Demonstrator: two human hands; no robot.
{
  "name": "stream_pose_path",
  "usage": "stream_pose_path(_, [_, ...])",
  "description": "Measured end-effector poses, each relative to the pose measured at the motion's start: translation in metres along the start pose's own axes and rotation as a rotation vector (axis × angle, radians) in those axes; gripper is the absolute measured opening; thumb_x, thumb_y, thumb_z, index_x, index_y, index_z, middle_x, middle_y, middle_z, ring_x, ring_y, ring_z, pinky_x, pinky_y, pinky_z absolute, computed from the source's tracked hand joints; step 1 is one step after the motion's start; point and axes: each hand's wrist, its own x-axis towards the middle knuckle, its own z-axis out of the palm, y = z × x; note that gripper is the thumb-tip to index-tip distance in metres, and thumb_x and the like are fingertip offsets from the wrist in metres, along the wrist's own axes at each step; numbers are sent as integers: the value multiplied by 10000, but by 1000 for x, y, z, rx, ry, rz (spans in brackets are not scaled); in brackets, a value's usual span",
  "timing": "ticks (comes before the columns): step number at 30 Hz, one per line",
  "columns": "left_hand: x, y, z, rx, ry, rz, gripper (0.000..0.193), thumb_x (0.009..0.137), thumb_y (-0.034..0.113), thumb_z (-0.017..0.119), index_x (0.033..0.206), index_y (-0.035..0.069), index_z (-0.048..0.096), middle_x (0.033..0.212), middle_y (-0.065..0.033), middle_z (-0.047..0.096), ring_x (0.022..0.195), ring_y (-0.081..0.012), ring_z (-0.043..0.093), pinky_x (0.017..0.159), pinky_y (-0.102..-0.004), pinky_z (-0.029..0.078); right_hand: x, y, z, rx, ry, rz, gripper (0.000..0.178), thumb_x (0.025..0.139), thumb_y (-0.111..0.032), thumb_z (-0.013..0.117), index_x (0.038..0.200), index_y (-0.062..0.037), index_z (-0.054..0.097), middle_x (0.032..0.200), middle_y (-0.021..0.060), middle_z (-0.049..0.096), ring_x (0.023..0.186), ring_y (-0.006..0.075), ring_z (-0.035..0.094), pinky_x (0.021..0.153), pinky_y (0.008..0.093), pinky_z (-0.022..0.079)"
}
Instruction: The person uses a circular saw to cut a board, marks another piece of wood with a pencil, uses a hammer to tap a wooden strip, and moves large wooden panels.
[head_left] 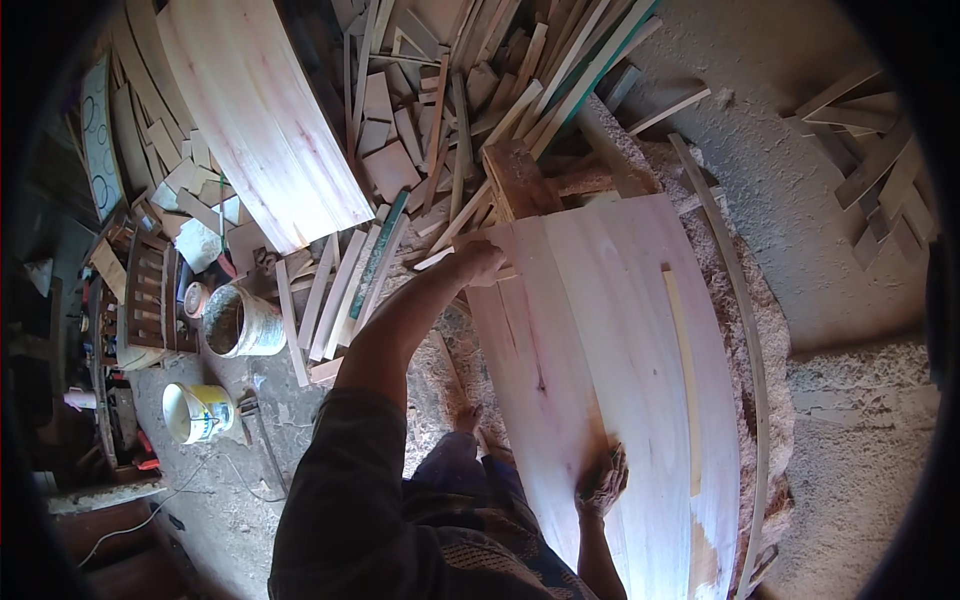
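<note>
A wide, pale wooden panel (630,300) made of joined boards lies in front of me, with reddish grain and a dark knot. My left hand (483,262) is closed at its far left edge, around a short pale wood piece (508,274) whose end sticks out beside the fingers. Lower down, my right hand (603,483) rests on the panel near a board joint, fingers stretched out and partly in shadow. A brownish mark runs along the joint just above it. Right of the joint, a narrow yellowish wood strip (683,380) lies lengthwise on the panel.
A wooden block (518,180) stands at the panel's far end. Beyond are piled offcuts (390,150) and another large panel (260,110). Two buckets (243,322) stand on the left floor. A long curved strip (735,290) and shavings border the panel's right side.
</note>
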Motion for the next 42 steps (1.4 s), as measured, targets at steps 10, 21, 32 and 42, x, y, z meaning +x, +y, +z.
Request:
stream_pose_path(10, [3, -6, 11, 43, 4, -9, 127, 719, 128, 686, 835, 80, 710, 886, -137, 718, 885, -330, 701, 803, -444, 562, 0, 0, 0, -1, 44, -40, 402, 949, -130, 527, 1347, -104, 475, 1509, 212, 480, 1401, 383, 447, 1158, 564, 293])
stream_pose_path(21, [-4, 8, 0, 4, 16, -83, 138, 803, 77, 648, 896, 26, 735, 971, -200, 732, 981, -360, 711, 861, -454, 574, 107, -74, 1, 733, 80, 26, 351, 1023, -249, 525, 1257, -5, 621, 1176, 226, 663, 1071, 365, 641, 943, 444, 507])
stream_pose_path(32, [-5, 12, 25, 43, 173, -140, 139, 770, 142, 736, 848, 28, 741, 899, -197, 718, 890, -378, 707, 828, -474, 557, 289, -198, 85, 1110, -50, 73, 123, 968, -130, 648, 1027, -34, 700, 911, 84, 713, 831, 156, 669, 746, 300, 528])
stream_pose_path(42, [-10, 4, 31, 36, 202, -158, 141, 772, 145, 729, 850, 26, 735, 904, -206, 713, 884, -397, 701, 820, -487, 563, 305, -214, 87, 1073, -68, -50, 104, 941, -125, 681, 1020, -62, 706, 938, 115, 718, 878, 278, 700, 777, 378, 543])
